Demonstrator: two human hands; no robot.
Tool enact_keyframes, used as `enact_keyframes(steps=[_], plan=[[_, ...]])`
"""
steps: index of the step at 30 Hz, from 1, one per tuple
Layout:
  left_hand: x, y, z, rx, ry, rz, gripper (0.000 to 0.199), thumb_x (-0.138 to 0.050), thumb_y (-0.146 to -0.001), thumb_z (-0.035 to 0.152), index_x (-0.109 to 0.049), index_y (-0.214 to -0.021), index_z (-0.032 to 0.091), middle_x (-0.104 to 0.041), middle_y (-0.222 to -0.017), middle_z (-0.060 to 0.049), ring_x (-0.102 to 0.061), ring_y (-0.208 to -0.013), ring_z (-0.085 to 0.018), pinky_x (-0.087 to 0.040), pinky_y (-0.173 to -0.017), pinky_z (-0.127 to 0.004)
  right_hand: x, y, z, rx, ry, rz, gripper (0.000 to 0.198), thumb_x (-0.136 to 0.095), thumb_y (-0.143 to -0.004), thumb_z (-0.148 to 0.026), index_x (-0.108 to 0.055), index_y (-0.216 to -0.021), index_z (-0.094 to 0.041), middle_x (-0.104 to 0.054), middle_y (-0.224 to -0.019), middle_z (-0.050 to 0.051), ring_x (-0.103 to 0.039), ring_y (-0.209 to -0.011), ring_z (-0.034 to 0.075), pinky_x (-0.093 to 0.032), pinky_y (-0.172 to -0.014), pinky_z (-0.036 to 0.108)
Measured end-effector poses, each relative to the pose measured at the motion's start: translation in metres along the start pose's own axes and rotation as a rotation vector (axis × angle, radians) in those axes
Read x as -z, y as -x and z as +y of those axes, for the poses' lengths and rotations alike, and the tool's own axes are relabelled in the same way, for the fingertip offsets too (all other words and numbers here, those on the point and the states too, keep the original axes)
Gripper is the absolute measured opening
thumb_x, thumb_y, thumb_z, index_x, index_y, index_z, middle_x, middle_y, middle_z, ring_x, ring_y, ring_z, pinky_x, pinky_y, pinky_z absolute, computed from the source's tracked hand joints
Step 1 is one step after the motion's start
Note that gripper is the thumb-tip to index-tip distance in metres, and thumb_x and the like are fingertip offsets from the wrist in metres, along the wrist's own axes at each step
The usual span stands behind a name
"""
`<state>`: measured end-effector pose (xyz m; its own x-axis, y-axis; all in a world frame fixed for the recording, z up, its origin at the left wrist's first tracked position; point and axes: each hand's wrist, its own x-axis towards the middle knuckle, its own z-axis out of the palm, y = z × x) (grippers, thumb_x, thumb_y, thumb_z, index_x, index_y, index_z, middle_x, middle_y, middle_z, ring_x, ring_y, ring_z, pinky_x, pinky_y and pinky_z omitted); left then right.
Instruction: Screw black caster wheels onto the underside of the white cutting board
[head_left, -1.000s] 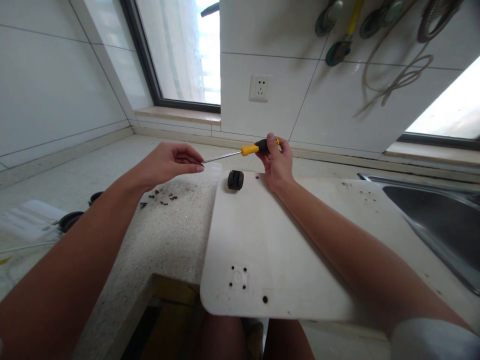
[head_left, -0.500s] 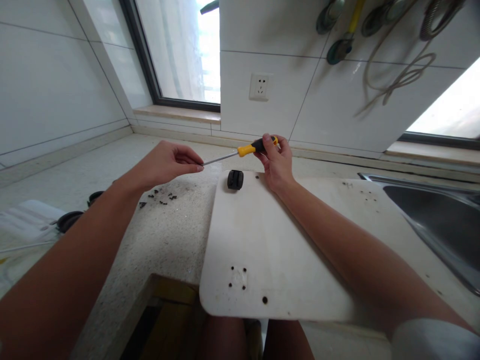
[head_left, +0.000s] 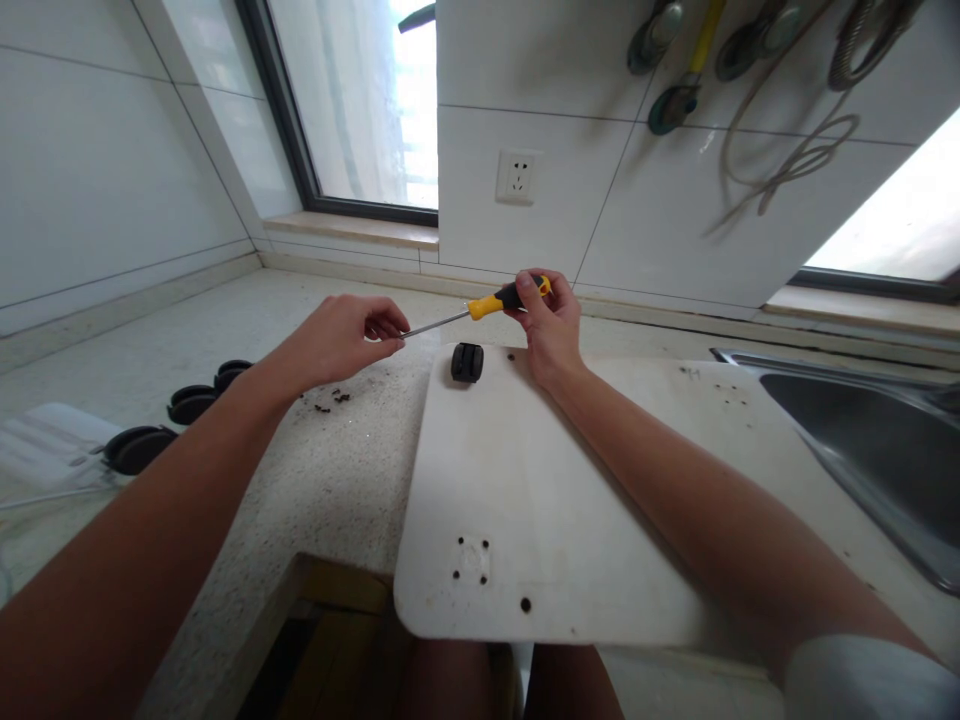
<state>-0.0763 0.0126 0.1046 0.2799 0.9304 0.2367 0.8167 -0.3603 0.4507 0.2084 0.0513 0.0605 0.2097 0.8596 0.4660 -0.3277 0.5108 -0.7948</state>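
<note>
My right hand (head_left: 553, 325) grips a screwdriver (head_left: 486, 305) by its yellow and black handle, above the far edge of a white board (head_left: 517, 470). The shaft points left, and its tip lies between the thumb and fingers of my left hand (head_left: 352, 335). Whether a screw is pinched at the tip is too small to tell. A black caster wheel (head_left: 467, 363) stands on the board's far left corner, just below the shaft. Near the board's front left corner are several screw holes (head_left: 471, 560) around a pale square mark. Small dark screws (head_left: 334, 400) lie on the counter below my left hand.
Several black casters (head_left: 139, 449) and a white plastic item (head_left: 56, 440) rest on the speckled counter (head_left: 352, 460) at left. A steel sink (head_left: 862, 450) is at right, partly beside the board. The tiled wall behind has a socket (head_left: 517, 177), pipes and a loose cord.
Both hands and the screwdriver have shifted very slightly left and down in the picture. The left fingers stay at the tip, and the view has moved a little, showing more of the casters.
</note>
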Motion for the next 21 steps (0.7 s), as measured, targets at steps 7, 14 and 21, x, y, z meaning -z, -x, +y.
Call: enact_keyframes(steps=[7, 14, 21], plan=[[-0.036, 0.007, 0.027, -0.094, 0.288, 0.13, 0.082, -0.083, -0.082, 0.072, -0.062, -0.142, 0.021, -0.073, -0.143, -0.019, -0.073, -0.125, -0.037, -0.062, -0.102, -0.054, 0.004, -0.032, -0.03, 0.203, -0.02, 0.225, 0.046, -0.091, -0.081, -0.061, -0.064, -0.099, -0.029, -0.069, -0.094, -0.004, -0.075, -0.093, 0.014, -0.064, -0.074, 0.026], [-0.089, 0.015, 0.041, -0.273, 0.466, 0.161, 0.077, -0.08, -0.092, 0.052, -0.048, -0.156, 0.025, -0.074, -0.133, -0.015, -0.073, -0.126, -0.033, -0.057, -0.115, -0.058, -0.003, -0.044, -0.089, 0.497, -0.024, 0.283, 0.039, -0.083, -0.09, -0.056, -0.056, -0.098, -0.029, -0.064, -0.091, -0.001, -0.072, -0.086, 0.015, -0.056, -0.064, 0.025], [-0.106, 0.018, 0.027, -0.333, 0.501, 0.266, 0.046, -0.058, -0.112, 0.048, -0.059, -0.151, 0.024, -0.071, -0.147, -0.016, -0.068, -0.136, -0.031, -0.051, -0.125, -0.055, -0.038, 0.0, -0.112, 0.76, 0.154, 0.1, 0.014, -0.072, -0.103, -0.042, -0.065, -0.104, -0.03, -0.061, -0.102, 0.0, -0.067, -0.083, 0.014, -0.059, -0.081, 0.032]])
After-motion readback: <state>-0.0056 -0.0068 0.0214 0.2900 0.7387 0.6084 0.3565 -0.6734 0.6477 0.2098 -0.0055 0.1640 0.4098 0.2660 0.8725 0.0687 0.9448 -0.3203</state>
